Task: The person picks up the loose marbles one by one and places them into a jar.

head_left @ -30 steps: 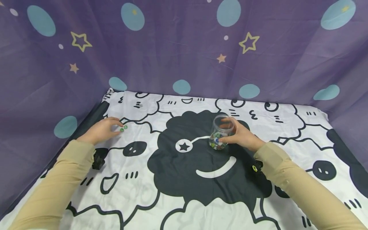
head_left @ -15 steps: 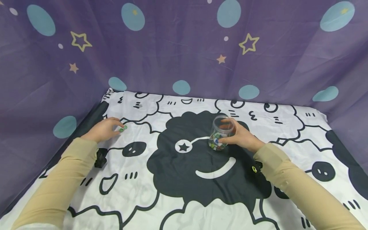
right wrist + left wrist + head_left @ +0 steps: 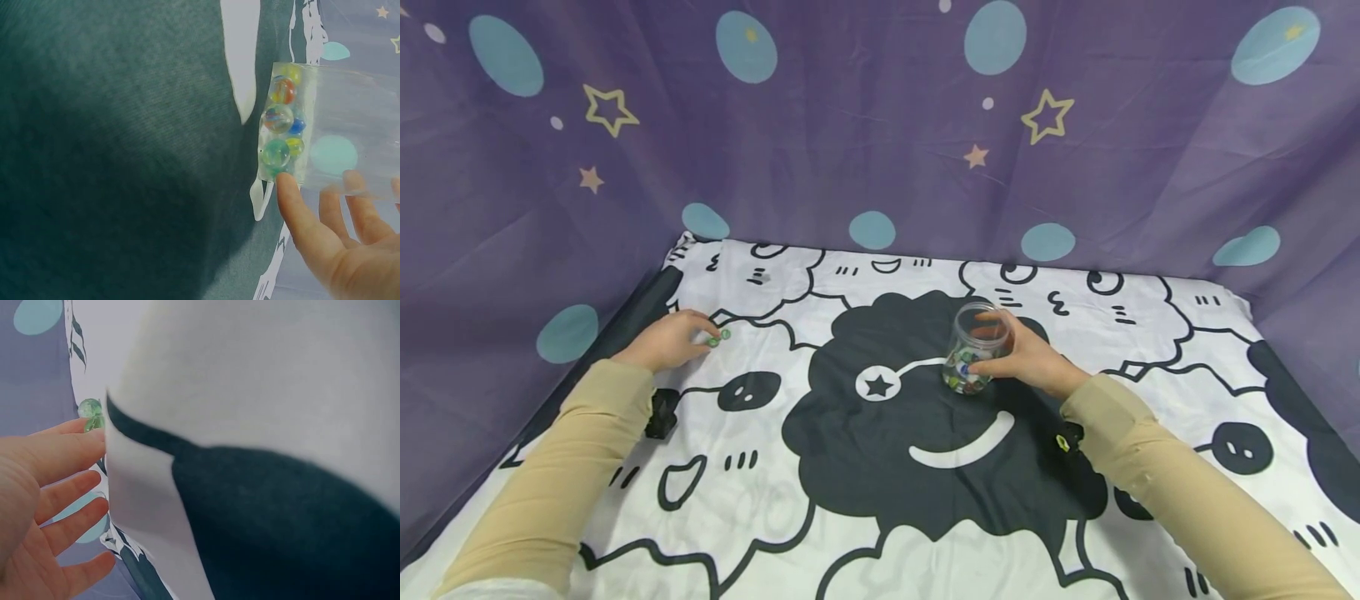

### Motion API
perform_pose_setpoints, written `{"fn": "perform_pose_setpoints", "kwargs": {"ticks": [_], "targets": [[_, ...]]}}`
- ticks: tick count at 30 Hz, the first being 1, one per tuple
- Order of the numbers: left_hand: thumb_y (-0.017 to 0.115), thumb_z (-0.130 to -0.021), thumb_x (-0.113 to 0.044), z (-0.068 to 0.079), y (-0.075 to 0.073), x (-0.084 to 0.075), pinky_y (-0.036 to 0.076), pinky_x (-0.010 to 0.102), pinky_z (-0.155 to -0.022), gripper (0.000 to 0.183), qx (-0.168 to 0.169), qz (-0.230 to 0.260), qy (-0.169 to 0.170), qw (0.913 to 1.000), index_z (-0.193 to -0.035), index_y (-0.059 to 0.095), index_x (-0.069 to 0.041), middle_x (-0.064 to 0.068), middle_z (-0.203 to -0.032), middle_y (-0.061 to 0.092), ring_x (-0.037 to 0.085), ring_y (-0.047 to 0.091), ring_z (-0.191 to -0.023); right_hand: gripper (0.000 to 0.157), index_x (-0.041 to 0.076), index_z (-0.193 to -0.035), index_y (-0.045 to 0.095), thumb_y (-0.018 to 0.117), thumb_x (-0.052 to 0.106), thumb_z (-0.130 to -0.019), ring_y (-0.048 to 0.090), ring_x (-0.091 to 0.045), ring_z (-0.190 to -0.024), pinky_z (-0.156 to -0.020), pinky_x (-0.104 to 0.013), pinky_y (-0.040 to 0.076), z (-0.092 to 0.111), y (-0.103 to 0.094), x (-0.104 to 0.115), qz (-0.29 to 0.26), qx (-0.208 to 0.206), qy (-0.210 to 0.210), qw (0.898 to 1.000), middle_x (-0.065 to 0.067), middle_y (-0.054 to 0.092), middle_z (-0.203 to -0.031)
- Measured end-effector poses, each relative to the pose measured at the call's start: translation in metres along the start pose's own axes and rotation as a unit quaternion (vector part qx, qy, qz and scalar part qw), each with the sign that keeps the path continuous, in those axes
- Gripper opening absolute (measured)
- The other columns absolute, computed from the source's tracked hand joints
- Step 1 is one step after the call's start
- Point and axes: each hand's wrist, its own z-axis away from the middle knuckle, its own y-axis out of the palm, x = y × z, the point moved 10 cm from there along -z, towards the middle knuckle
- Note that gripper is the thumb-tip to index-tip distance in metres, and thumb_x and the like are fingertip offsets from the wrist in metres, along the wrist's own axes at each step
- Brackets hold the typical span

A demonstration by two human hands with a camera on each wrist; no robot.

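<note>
At the left of the cloth in the head view, my left hand [image 3: 673, 340] pinches a green marble [image 3: 94, 423] between thumb and index finger. Its other fingers are spread apart. A second green marble [image 3: 726, 334] lies on the cloth right beside the fingertips. My right hand [image 3: 1018, 354] grips a clear jar [image 3: 976, 337] from its right side, thumb in front and fingers behind. The jar is upright and open at the top. Several marbles [image 3: 278, 119] in green, yellow, blue and orange-red lie in its bottom.
A white cloth [image 3: 880, 467] with black cartoon sheep covers the table. Behind it and along the sides hangs a purple curtain [image 3: 865, 150] with stars and blue ovals. A dark wrist camera [image 3: 662, 413] sits under my left cuff.
My left thumb and index finger have come together on the nearer green marble, which has shifted slightly left, away from the other. The right hand and the jar stay in place.
</note>
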Motion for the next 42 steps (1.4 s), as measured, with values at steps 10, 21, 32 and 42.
{"fn": "perform_pose_setpoints", "kwargs": {"ticks": [10,21,32,42], "targets": [[0.065,-0.083,0.0,-0.0018,0.0038,0.002,0.041,0.059,-0.098,0.021,0.009,0.004,-0.011,0.9999,-0.103,0.071,0.001,0.028,-0.121,0.058,0.048,0.049,-0.116,0.08,0.011,-0.144,0.029,0.076,0.016,-0.08,0.053,-0.031,-0.107,-0.08,-0.034,0.051,-0.0006,0.0,-0.0011,0.002,-0.002,0.0,1.0,-0.017,0.043,-0.141],[0.065,-0.082,0.001,-0.0039,0.004,0.0024,0.041,0.06,-0.098,0.019,0.01,-0.004,-0.011,0.9999,-0.1,0.072,0.0,0.029,-0.122,0.056,0.048,0.048,-0.117,0.08,0.011,-0.144,0.029,0.077,0.016,-0.08,0.054,-0.028,-0.103,-0.079,-0.033,0.052,-0.0012,-0.0008,-0.0009,0.003,-0.005,0.001,1.0,-0.017,0.043,-0.141],[0.065,-0.083,-0.002,-0.0025,0.0045,0.0046,0.038,0.061,-0.101,0.018,0.014,-0.009,-0.029,0.9994,-0.099,0.072,0.0,0.032,-0.126,0.053,0.05,0.046,-0.12,0.081,0.012,-0.145,0.028,0.077,0.019,-0.08,0.051,-0.029,-0.102,-0.08,-0.036,0.051,-0.0009,-0.0012,-0.0027,0.016,-0.005,-0.001,1.0,-0.016,0.042,-0.143],[0.065,-0.085,-0.006,0.0029,0.0018,0.0046,0.036,0.062,-0.102,0.019,0.014,0.004,-0.037,0.9992,-0.102,0.071,0.0,0.035,-0.13,0.048,0.052,0.042,-0.122,0.082,0.013,-0.145,0.028,0.077,0.021,-0.08,0.05,-0.028,-0.1,-0.079,-0.036,0.051,-0.0008,-0.0016,-0.0038,0.02,-0.006,0.0,1.0,-0.015,0.042,-0.142]]}}
